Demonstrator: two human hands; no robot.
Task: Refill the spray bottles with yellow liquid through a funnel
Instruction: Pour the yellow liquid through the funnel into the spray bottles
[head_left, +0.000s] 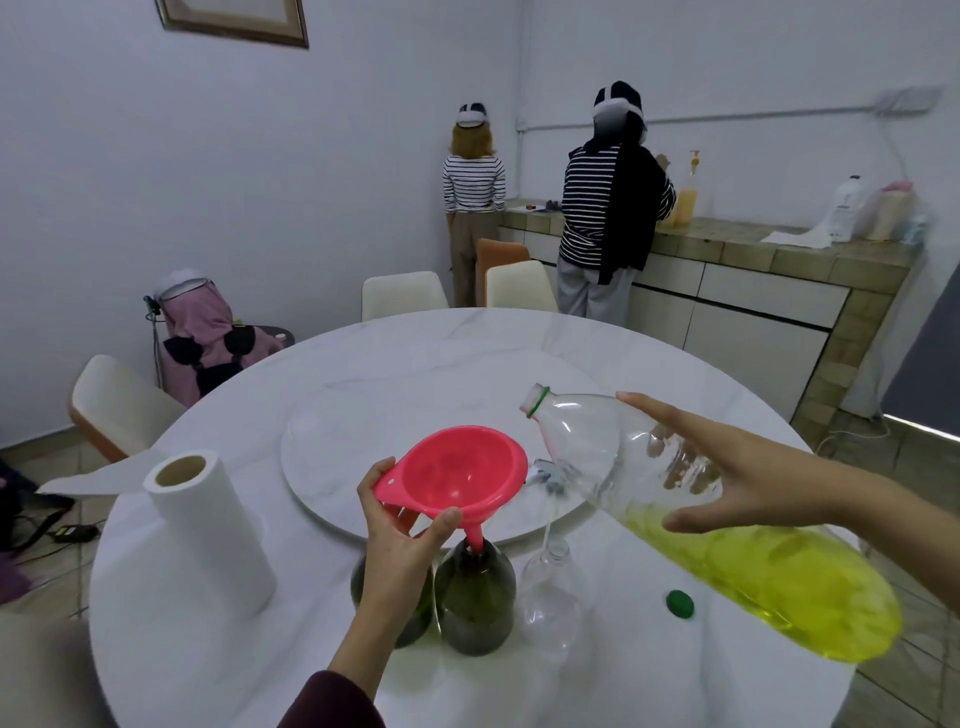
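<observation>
- The left hand (402, 540) pinches the pink funnel (457, 475), its spout in a dark bottle (475, 597).
- The right hand (727, 467) grips the big bottle (675, 499), tilted, mouth up-left above the funnel, yellow liquid (779, 577) at its base.

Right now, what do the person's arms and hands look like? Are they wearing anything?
Both hands are bare: no gloves, rings or watch show. The left hand comes out of a dark maroon sleeve that ends partway along the forearm. The right hand and its forearm show no sleeve at all. The fingers are slim, with short, plain nails.
</observation>
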